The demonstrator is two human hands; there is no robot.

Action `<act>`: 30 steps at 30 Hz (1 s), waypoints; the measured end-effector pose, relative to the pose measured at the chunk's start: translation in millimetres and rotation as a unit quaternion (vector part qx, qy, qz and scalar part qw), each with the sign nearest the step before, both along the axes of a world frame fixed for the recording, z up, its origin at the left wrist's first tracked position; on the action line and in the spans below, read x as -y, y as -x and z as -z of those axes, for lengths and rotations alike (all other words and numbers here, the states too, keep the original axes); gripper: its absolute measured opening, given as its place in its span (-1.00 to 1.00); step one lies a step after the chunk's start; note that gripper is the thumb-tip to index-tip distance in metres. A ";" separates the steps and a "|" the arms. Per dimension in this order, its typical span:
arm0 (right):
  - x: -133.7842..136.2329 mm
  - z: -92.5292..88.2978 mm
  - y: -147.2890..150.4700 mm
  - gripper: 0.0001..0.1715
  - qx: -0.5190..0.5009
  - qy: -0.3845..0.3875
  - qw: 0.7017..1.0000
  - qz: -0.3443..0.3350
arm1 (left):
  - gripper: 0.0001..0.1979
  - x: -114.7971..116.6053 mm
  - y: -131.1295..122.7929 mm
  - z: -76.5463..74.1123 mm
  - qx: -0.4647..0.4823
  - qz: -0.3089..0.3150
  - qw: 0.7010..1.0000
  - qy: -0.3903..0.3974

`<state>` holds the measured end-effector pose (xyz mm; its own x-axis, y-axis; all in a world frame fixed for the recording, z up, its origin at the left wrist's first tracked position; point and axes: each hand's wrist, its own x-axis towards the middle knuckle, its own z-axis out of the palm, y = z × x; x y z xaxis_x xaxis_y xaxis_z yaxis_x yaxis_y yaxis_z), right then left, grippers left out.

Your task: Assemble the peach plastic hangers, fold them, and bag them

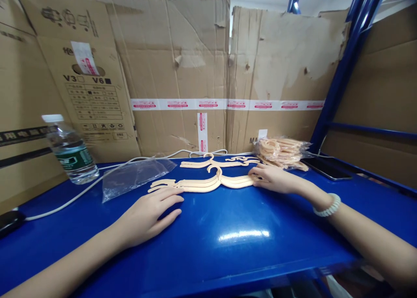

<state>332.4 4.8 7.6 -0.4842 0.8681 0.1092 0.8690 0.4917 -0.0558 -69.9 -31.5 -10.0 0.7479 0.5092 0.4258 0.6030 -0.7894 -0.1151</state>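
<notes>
A small stack of cream plastic clothes hangers [202, 185] lies on the blue tabletop, hooks pointing away from me. My left hand [151, 211] rests at the stack's left end, fingers stretched out and touching it, with the thumb apart. At the right end, the fingers of my right hand [270, 177] are bent around the hanger arms; their tips are partly hidden. Just behind the stack lies another cream hanger [195, 163], with further hanger parts [241, 159] to its right. On my right wrist is a pale coiled band [328, 206].
Clear plastic bags of hangers [283, 151] are piled at the back right, near a dark phone [327, 168]. An empty clear bag [135, 176] lies left, with a water bottle [71, 152] and a white cable [74, 199]. Cardboard panels [176, 72] wall off the back.
</notes>
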 end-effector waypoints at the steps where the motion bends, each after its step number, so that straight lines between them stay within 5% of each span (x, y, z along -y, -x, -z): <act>1: -0.5 -1.0 -1.0 -0.66 -0.009 0.001 1.000 -0.007 | -0.73 0.0 0.2 -0.2 -0.001 0.001 1.000 -0.003; 7: -17.7 -25.6 -2.1 -0.65 -0.050 -0.064 0.997 -0.005 | -0.74 4.1 -11.9 -4.6 -0.046 0.047 0.991 -0.113; 13: -73.6 -44.9 19.0 -0.74 0.035 -0.081 0.995 0.048 | -0.74 21.9 -66.9 -6.6 -0.053 0.188 0.969 -0.152; 19: -120.0 -38.1 52.2 -0.72 0.081 -0.058 0.995 0.027 | -0.81 21.5 -90.3 2.5 -0.013 0.244 0.964 -0.101; 30: -136.6 -15.8 77.7 -0.79 0.087 -0.059 0.994 -0.015 | -0.82 18.5 -87.4 3.9 0.011 0.220 0.975 -0.036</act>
<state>254.7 141.4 23.3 -0.5304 0.8389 0.1221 0.8452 0.5120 0.1535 17.4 -49.9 -13.9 0.8770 0.1091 0.4680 0.2110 -0.9624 -0.1710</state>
